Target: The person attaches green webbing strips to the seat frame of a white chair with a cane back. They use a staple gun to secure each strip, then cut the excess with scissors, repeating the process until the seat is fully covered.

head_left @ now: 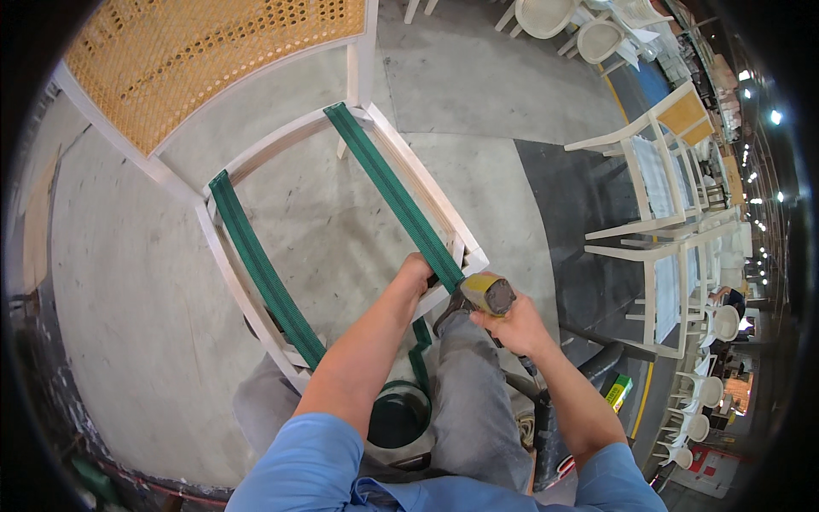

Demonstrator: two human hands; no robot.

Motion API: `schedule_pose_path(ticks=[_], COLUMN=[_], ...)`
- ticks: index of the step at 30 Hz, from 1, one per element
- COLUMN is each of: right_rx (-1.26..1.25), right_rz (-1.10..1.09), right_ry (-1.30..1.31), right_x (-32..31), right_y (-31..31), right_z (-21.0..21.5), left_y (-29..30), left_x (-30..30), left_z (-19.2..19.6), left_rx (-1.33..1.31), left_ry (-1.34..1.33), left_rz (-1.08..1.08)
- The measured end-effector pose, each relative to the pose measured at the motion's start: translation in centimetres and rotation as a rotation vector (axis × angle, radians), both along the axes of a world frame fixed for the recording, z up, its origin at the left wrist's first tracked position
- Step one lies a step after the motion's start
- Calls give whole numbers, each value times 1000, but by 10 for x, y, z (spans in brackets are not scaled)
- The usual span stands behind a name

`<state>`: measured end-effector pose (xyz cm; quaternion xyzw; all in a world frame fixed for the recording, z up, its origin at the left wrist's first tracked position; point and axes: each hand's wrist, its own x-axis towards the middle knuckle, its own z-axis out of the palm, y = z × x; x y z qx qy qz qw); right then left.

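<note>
A pale wooden chair frame (431,189) has an open seat and a cane back panel (205,51). Two green webbing straps run from its back rail to its front rail: a left strap (263,260) and a right strap (392,192). My right hand (517,326) is wrapped round a yellow and dark staple gun (486,293), its nose by the right strap's near end at the front rail. Beside that end, just inside the rail, my left hand (416,271) is closed. Its fingers are mostly hidden, so what it grips cannot be made out.
Loose webbing (420,358) trails to a dark green roll (397,418) between my legs. At my right stands a black support (597,369) with a green and yellow box (619,391). Several unfinished chairs (661,183) line the right side, with more at the far back.
</note>
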<state>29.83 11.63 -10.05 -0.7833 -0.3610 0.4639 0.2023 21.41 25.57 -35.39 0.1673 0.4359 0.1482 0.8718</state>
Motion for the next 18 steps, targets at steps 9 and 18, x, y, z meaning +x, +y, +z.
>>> schedule_pose_path(ticks=[9,18], right_rx=[-24,221], right_rz=[-38,-344], right_ry=[-31,188], right_x=[-8,14], right_y=[-16,-64], right_z=[-6,49], left_y=[-10,0], left_x=[13,-27], left_z=[-4,52], left_rx=[10,194], left_ry=[84,295], left_rz=[-162,-805])
